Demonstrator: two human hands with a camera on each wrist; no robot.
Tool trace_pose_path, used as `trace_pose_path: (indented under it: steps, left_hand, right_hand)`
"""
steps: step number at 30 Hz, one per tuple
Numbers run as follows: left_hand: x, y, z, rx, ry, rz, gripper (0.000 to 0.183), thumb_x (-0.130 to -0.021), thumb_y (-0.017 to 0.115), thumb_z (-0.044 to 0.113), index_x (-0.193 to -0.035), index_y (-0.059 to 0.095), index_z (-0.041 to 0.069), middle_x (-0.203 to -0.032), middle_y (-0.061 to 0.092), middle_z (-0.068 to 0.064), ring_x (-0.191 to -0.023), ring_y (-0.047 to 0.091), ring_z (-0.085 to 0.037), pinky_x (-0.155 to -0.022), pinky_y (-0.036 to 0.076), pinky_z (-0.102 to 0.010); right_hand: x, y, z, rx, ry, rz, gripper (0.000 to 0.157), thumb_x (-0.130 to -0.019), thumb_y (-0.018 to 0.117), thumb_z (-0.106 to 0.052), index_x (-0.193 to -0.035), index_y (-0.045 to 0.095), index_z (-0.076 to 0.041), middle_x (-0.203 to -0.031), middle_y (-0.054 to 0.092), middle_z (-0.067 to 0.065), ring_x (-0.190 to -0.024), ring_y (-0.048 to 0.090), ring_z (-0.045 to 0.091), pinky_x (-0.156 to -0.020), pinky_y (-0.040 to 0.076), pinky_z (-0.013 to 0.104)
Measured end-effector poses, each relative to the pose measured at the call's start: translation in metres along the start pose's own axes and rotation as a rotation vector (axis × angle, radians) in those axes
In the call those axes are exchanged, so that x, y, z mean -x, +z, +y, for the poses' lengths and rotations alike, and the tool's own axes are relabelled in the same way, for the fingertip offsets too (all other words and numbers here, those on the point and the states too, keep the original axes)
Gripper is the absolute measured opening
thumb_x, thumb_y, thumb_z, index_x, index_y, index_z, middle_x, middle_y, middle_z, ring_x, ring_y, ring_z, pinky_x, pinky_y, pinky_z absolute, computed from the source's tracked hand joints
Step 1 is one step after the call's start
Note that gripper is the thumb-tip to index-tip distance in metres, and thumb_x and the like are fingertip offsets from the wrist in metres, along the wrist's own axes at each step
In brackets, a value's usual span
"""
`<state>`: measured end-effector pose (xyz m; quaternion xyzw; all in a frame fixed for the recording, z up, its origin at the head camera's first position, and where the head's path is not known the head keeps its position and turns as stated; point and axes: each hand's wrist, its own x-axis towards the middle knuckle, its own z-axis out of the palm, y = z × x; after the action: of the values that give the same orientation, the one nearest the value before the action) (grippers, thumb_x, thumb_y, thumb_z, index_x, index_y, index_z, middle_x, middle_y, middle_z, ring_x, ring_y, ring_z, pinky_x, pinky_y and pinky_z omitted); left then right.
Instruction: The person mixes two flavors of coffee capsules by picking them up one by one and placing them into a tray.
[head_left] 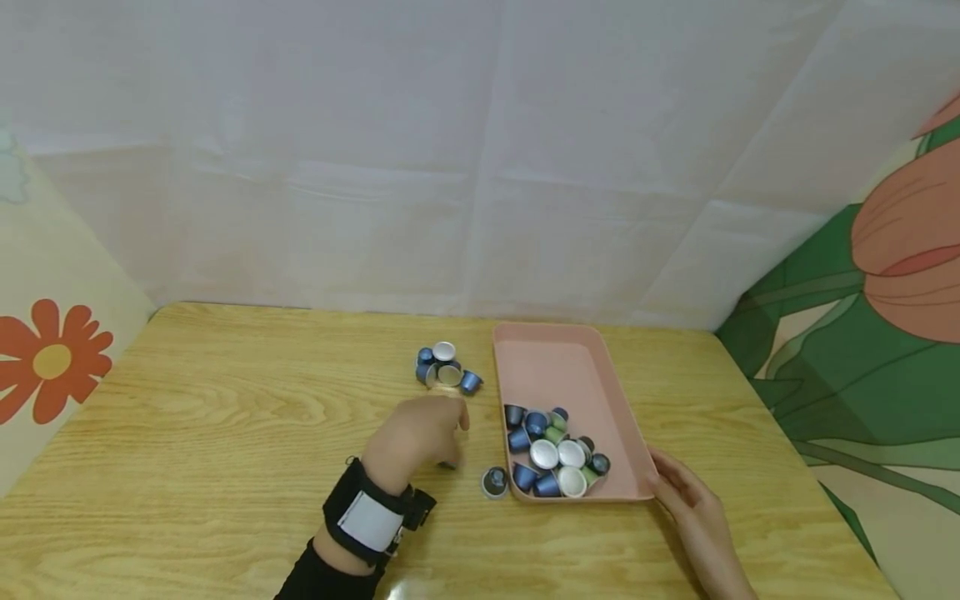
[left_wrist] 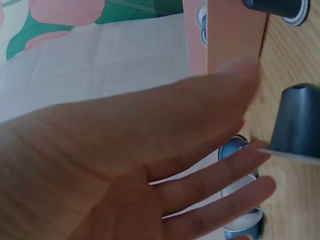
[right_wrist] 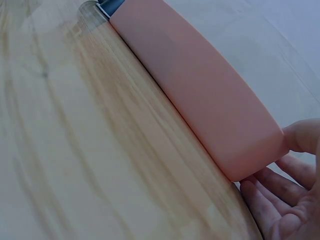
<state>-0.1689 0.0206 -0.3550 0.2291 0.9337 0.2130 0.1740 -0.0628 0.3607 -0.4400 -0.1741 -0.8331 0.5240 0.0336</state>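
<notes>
My left hand [head_left: 420, 429] hovers over the table left of the pink tray [head_left: 551, 367]. In the left wrist view its thumb and fingers are extended with nothing gripped. A dark coffee capsule [left_wrist: 297, 120] stands upside down close to the fingertips; whether they touch it cannot be told. Another dark capsule [head_left: 495, 482] sits against the tray's near left corner. My right hand [head_left: 693, 504] holds the tray's near right corner, thumb at the rim and fingers at the underside. Blue, green, dark and white-lidded capsules [head_left: 544, 454] lie in the tray's near half.
Several blue and pale-lidded capsules [head_left: 450, 375] lie in a small group beyond my left hand, left of the tray. The wooden table [head_left: 247, 433] meets a white cloth [head_left: 375, 208] at the back. Flower-patterned panels [head_left: 900, 275] border both sides.
</notes>
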Motion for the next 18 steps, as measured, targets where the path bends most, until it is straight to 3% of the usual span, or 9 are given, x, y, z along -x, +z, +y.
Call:
trace_pose_path:
  steps: [5, 9, 14, 18]
  left_hand:
    - [-0.002, 0.003, -0.002, -0.031, -0.043, -0.044, 0.044, -0.066, 0.090, 0.001, -0.103, 0.070, 0.013, -0.099, 0.069, 0.002, -0.082, 0.058, -0.013, -0.080, 0.054, -0.036]
    - [-0.005, 0.005, -0.004, -0.081, -0.083, -0.054, 0.041, -0.063, 0.092, 0.004, -0.095, 0.070, 0.013, -0.092, 0.068, 0.003, -0.079, 0.057, -0.013, -0.079, 0.053, -0.037]
    - [-0.010, 0.009, -0.008, -0.118, -0.126, -0.062, 0.034, -0.062, 0.092, 0.006, -0.083, 0.067, 0.014, -0.079, 0.062, 0.005, -0.070, 0.053, -0.013, -0.069, 0.050, -0.034]
    - [-0.013, 0.012, -0.011, -0.118, -0.110, -0.058, 0.030, -0.064, 0.090, 0.005, -0.081, 0.067, 0.015, -0.076, 0.060, 0.007, -0.067, 0.050, -0.012, -0.064, 0.047, -0.031]
  right_hand:
    - [0.000, 0.000, -0.001, 0.021, 0.041, -0.012, 0.063, -0.101, 0.055, -0.043, -0.149, 0.041, -0.005, -0.138, 0.050, -0.005, -0.104, 0.044, -0.022, -0.087, 0.039, 0.003]
    - [0.000, 0.000, -0.002, 0.028, 0.060, -0.029, 0.066, -0.100, 0.053, -0.046, -0.150, 0.039, -0.005, -0.150, 0.041, 0.014, -0.105, 0.041, -0.022, -0.087, 0.037, 0.003]
    - [0.000, 0.000, -0.002, 0.037, 0.049, -0.026, 0.065, -0.101, 0.053, -0.045, -0.150, 0.039, -0.005, -0.150, 0.040, 0.016, -0.105, 0.041, -0.023, -0.087, 0.037, 0.003]
    - [0.000, 0.000, -0.002, 0.039, 0.051, -0.023, 0.065, -0.101, 0.053, -0.045, -0.150, 0.040, -0.005, -0.150, 0.040, 0.015, -0.105, 0.041, -0.022, -0.087, 0.037, 0.003]
